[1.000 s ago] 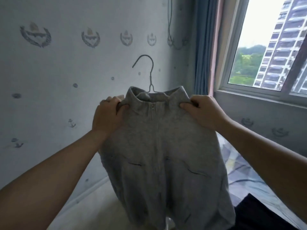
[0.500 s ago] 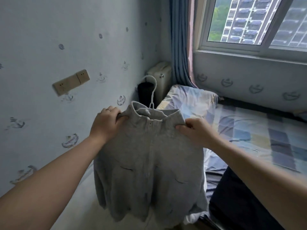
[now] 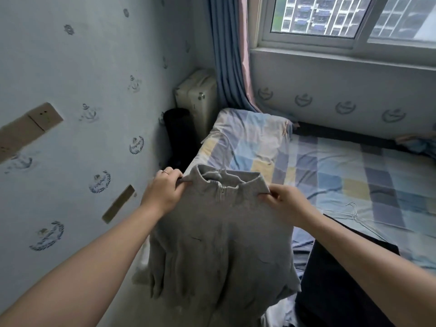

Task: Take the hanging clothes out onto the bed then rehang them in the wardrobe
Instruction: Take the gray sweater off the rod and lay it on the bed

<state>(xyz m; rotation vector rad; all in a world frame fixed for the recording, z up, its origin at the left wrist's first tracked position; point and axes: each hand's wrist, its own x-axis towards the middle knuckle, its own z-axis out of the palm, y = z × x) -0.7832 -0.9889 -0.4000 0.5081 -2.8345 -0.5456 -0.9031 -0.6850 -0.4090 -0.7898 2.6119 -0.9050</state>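
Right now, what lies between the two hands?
In the head view, the grey zip sweater's collar spans between the left hand and right hand, with the wire hanger inside it.

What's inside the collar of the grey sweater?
A white hanger sits inside the grey sweater collar; only its neck and upper arms show. Its shoulders are covered by the knit.

Dim, cool daylight enters through the window (image 3: 349, 17) at the top right (its panes slightly washed out); shadows stay soft, the wall (image 3: 70, 67) bows at the edges, and detail looks mildly smeared.
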